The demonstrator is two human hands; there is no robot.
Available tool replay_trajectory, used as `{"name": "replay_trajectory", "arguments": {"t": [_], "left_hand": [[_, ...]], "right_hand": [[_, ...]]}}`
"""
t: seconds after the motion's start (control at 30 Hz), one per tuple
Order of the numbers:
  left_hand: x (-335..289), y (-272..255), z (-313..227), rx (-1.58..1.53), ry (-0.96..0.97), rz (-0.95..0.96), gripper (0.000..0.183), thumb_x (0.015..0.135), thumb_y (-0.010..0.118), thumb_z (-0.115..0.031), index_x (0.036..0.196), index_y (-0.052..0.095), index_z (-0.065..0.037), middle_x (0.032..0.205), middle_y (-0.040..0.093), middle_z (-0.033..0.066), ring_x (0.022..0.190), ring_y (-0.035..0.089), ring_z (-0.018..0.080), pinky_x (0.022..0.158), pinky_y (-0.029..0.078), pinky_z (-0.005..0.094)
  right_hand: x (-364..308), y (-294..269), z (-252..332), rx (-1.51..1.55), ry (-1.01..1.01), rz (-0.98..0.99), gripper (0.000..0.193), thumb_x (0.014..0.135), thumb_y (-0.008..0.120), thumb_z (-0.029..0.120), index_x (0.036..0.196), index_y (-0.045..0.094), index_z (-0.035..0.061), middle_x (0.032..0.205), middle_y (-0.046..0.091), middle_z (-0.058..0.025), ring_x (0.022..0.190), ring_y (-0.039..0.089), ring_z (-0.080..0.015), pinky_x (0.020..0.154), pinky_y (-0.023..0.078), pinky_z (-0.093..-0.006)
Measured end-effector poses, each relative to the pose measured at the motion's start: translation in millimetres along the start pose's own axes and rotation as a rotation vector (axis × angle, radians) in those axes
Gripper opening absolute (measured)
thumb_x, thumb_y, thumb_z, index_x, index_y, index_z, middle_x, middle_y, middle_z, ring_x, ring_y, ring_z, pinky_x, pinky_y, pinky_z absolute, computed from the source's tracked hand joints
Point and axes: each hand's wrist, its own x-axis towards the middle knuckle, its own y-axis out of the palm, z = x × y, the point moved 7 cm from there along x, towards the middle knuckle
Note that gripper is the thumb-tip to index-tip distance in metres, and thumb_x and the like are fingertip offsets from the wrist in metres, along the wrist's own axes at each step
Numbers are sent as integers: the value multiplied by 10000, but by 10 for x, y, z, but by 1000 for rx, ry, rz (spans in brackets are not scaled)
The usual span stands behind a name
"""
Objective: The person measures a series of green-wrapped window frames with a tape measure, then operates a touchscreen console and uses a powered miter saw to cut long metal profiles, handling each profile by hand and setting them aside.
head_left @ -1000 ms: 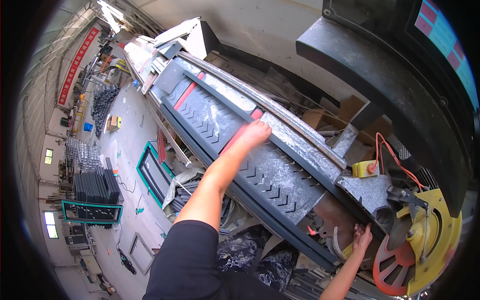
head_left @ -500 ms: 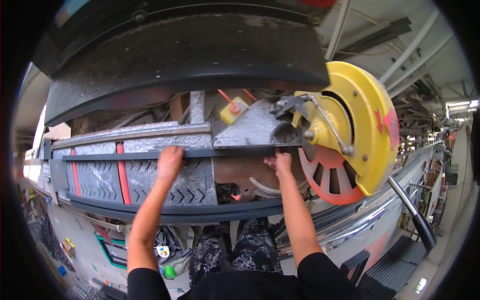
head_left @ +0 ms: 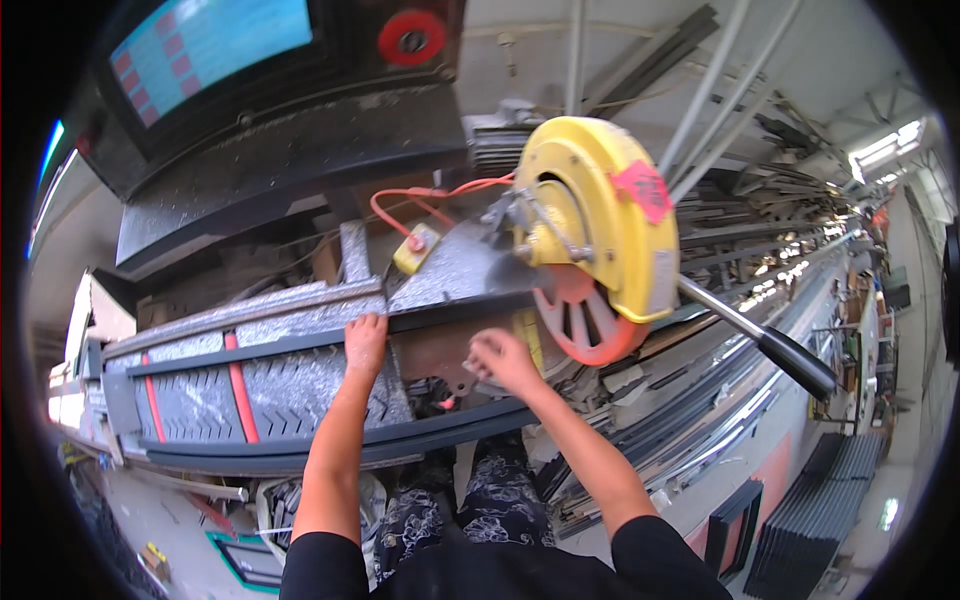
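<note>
A long dark metal profile [head_left: 455, 312] lies across the scuffed grey bed [head_left: 300, 385] of a cutting saw. My left hand [head_left: 366, 343] is closed over it, fingers bent across its far side. My right hand [head_left: 503, 360] hovers nearer to me, apart from the profile, above the brown plate [head_left: 425, 345]. Its fingers are curled in, and whatever they may hold cannot be made out. The profile's right end reaches the saw's round red-orange slotted guard [head_left: 590, 330], under a yellow blade cover [head_left: 610, 220].
More dark profiles [head_left: 330, 447] run along the bed's front edge. A black lever handle [head_left: 797, 362] sticks out at the right. Behind the bed are a yellow switch box [head_left: 408, 258] with a red button and a lit screen [head_left: 225, 50]. Stacked bars [head_left: 810, 520] stand lower right.
My right hand has left the profile and come nearer to me, its fingers curling. My left hand stays on the profile. The view has turned, bringing the screen into sight.
</note>
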Motion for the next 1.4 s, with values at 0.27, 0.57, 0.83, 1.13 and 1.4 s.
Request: {"name": "replay_trajectory", "arguments": {"t": [0.27, 0.57, 0.83, 1.13, 1.4], "left_hand": [[10, 75, 135, -91, -89, 39, 308, 684, 761, -209, 935, 624, -94, 950, 596, 88, 972, 582, 300, 786, 452, 450], [118, 151, -67, -62, -85, 99, 289, 685, 766, -173, 926, 635, -83, 969, 608, 99, 1008, 574, 294, 807, 457, 447], [126, 416, 145, -98, -75, 146, 363, 600, 831, -156, 873, 620, -45, 946, 589, 154, 912, 587, 365, 773, 498, 464], [125, 311, 213, -51, -72, 117, 395, 599, 830, -147, 899, 600, -32, 971, 573, 175, 937, 561, 378, 793, 480, 469], [128, 299, 134, 32, -42, 66, 319, 628, 800, -150, 862, 619, -30, 971, 578, 164, 919, 567, 358, 784, 490, 454]], "right_hand": [[-3096, -268, 3751, -1193, -1258, -596, 290, 783, 593, -89, 1054, 619, 14, 881, 680, -100, 674, 648, -238, 619, 535, -336], [-2235, -870, 3837, -1232, -455, 75, 637, 827, 678, 460, 1239, 569, -14, 1150, 636, -206, 1069, 616, -327, 937, 481, -377], [-2738, -1070, 2430, -1268, -316, 6, 874, 866, 641, 498, 1475, 246, 10, 1417, 386, -272, 1024, 619, -322, 899, 524, -374], [-2843, -1488, 415, -719, 174, -421, 367, 854, 660, 364, 1097, 552, 110, 832, 651, -150, 779, 646, -371, 661, 503, -465], [-2763, -1561, 57, -729, 279, -430, 362, 848, 654, 332, 1060, 561, 54, 868, 647, -178, 828, 636, -385, 696, 494, -488]]}}
